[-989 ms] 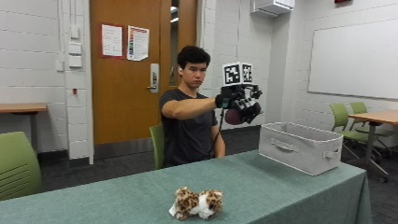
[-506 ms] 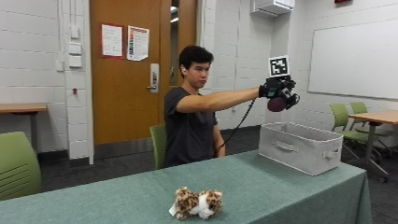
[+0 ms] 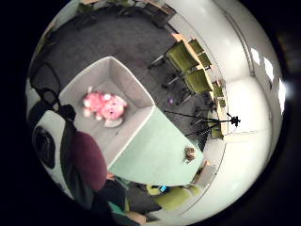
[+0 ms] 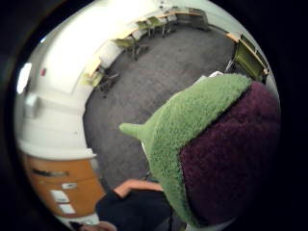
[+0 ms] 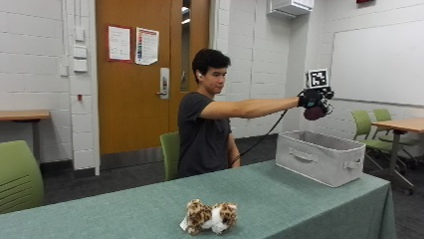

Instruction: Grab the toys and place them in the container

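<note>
A grey fabric bin (image 5: 320, 157) sits at the far right end of the desk (image 5: 278, 196), close to the desk's end edge, with open floor and green chairs (image 5: 371, 130) beyond it. The air above the bin is free, and its mouth is open. From the little-finger side of the palm, a pink plush toy (image 3: 104, 106) lies on the bin's floor, with bare floor beside it. A spotted plush toy (image 5: 209, 217) rests near the desk's front edge, well apart from the bin.

Compared with half a second ago, the outstretched arm looks much the same, the hand now reaching slightly further toward the bin's side of the desk.

The person sits behind the desk with the right arm held out straight at shoulder height. The right hand (image 5: 313, 100) hangs high over the bin, its fingers wrapped around a purple and green plush toy (image 4: 211, 149), which fills the thumb-side palm camera.
</note>
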{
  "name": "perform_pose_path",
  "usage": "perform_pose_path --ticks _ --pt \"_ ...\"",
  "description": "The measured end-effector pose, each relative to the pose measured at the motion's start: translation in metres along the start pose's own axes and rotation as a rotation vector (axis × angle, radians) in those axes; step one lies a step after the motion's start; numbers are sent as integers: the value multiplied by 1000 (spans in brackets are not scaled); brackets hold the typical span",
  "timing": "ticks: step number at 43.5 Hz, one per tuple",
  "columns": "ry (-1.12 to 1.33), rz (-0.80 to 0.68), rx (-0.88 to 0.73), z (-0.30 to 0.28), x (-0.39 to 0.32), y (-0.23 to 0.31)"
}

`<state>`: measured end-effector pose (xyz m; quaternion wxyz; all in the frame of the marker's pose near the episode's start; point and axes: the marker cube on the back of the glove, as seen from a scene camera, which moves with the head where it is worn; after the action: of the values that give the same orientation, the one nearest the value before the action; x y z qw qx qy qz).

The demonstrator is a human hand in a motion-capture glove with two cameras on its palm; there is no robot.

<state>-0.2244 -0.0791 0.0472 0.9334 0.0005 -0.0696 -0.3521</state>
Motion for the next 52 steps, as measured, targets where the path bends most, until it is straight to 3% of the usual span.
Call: perform_pose_path --ticks 9,15,18,21,37,43,47,52 --pt "18 246 -233 28 5 0" --pt "93 259 -264 46 -71 -15" --pt "150 166 -238 44 -72 -8" --pt "146 170 -217 40 -63 0" --pt "126 253 -137 9 42 75" --pt "278 296 -147 -2 117 125" --pt "213 273 -139 -18 155 170" --pt "313 494 -121 -31 219 217"
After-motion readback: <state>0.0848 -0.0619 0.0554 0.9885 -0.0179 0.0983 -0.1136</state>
